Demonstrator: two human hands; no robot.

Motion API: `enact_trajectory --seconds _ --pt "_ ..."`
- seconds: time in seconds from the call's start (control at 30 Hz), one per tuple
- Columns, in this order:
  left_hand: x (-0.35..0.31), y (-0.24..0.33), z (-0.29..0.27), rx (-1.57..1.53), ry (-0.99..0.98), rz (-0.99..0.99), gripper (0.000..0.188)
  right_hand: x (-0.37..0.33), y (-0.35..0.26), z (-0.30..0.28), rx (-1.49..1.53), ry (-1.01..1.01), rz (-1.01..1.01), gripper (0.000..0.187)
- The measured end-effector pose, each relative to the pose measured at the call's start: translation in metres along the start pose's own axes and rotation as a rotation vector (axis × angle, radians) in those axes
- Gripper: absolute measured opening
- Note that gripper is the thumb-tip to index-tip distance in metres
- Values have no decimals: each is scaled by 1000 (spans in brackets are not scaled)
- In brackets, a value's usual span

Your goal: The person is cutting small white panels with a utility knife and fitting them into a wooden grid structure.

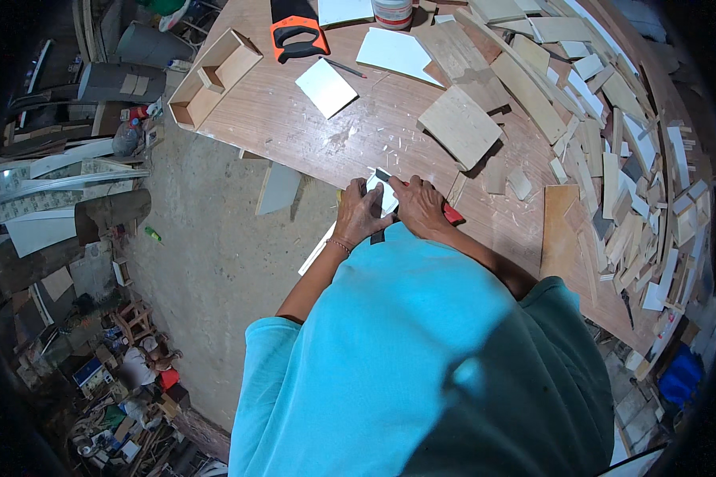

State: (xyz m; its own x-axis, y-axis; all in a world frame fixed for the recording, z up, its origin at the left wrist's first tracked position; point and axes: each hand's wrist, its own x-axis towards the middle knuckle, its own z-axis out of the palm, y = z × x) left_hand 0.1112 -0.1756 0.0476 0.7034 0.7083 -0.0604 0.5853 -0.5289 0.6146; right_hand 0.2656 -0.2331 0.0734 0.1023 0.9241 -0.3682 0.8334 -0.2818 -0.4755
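At the near edge of the brown workbench [294, 119], both my hands meet over a small white panel piece [379, 191]. My left hand [358, 215] grips that white piece and presses it at the bench edge. My right hand [420, 208] is closed on a red-handled cutting tool [452, 213], whose blade tip [383, 174] reaches over the white piece. My turquoise shirt hides the lower part of the piece and my wrists.
On the bench lie white sheets [326, 86], [398, 54], a plywood square [459, 126], an orange-handled handsaw [298, 36], a pencil [344, 67], a jar [392, 12] and an open wooden box [213, 75]. Several wood offcuts [612, 159] pile at right. Boards and clutter [64, 191] cover the floor at left.
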Motion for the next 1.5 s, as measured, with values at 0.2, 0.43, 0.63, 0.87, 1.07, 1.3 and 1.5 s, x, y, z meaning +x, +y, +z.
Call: enact_trajectory --seconds 0.2,0.43,0.63,0.87,1.07,1.3,1.5 --pt "0 4 -2 -6 -17 -15 61 -4 4 -1 123 8 -1 18" --pt "1 4 -4 -8 -13 -15 60 -4 3 -9 161 -64 16 19" --pt "1 5 -4 -3 -24 -34 60 -2 5 -4 151 -35 21 18" --pt "3 1 -4 44 17 25 63 12 22 5 -22 258 -1 18" --pt "7 10 -21 -4 179 51 65 40 17 -12 661 105 173 43" --pt "48 29 -57 -105 349 174 77 69 12 -61 1041 121 -13 33" --pt "46 14 -96 -465 277 -240 63 80 -3 -112 1067 174 -90 33"
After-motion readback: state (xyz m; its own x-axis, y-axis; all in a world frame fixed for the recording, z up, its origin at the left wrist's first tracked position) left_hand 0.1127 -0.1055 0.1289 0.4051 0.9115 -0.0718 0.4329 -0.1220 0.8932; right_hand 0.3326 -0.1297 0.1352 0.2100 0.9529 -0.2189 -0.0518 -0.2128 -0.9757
